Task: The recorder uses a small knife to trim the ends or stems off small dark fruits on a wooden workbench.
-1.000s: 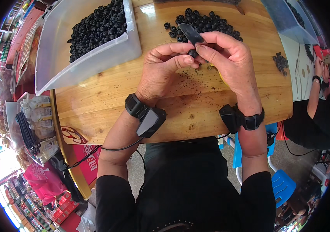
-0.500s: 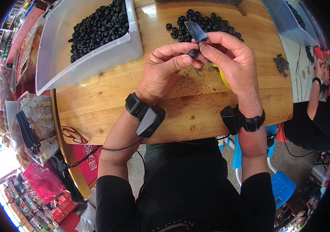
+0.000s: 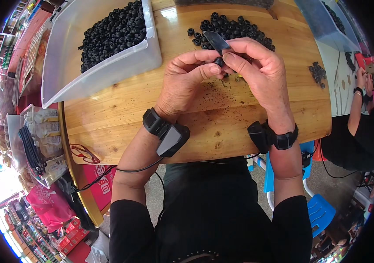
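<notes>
Pinched between the thumb and forefinger of my left hand (image 3: pixel 181 84) is a small round black bead (image 3: pixel 219 62). My right hand (image 3: pixel 263 76) grips a small knife (image 3: pixel 215 41), its short blade pointing up and to the left. The right thumb lies close against the bead; the knife's handle is hidden by the fingers. Just beyond both hands spreads a loose pile of black beads (image 3: pixel 235 28), several showing ring-like holes. Fine dark crumbs (image 3: pixel 219 97) are scattered on the wooden table (image 3: pixel 138 109) below my hands.
A clear plastic tub (image 3: pixel 103 75) heaped with black beads stands at the left. Small dark bits (image 3: pixel 317 74) lie near the table's right edge. Red-framed glasses (image 3: pixel 85 153) rest at the front left corner. At far right, another person's hand (image 3: pixel 361 79) is by a red object.
The knife blade has tilted further left, and my right hand has shifted slightly left with it. The yellow handle seen below the right hand earlier is now out of sight.
</notes>
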Demonstrator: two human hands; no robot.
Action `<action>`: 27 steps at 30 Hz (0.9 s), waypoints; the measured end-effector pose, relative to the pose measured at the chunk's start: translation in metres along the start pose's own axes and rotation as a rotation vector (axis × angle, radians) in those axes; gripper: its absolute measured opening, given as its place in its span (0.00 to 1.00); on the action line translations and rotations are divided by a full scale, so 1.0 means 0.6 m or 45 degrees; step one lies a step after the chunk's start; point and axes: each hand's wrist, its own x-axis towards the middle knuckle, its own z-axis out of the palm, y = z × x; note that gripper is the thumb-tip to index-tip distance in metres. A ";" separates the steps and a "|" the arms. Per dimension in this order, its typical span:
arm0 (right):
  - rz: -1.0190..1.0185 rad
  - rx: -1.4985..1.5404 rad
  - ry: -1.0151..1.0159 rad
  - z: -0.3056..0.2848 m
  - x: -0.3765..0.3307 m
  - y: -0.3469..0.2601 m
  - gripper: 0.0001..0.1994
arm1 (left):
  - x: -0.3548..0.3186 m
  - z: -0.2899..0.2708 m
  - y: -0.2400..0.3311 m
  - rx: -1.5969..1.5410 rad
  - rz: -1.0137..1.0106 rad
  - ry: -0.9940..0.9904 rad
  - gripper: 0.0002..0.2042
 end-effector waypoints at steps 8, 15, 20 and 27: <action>-0.039 0.010 0.014 0.006 0.000 0.004 0.08 | 0.004 -0.001 -0.005 0.086 0.019 0.098 0.11; -0.177 -0.381 0.056 0.014 0.000 0.013 0.07 | 0.002 -0.004 -0.008 0.253 0.027 0.167 0.08; -0.087 -0.321 0.114 0.013 -0.003 0.007 0.06 | 0.000 0.005 -0.002 0.233 0.015 0.116 0.09; 0.062 -0.176 0.046 0.003 -0.001 0.000 0.06 | -0.001 0.007 -0.004 0.194 0.031 0.120 0.11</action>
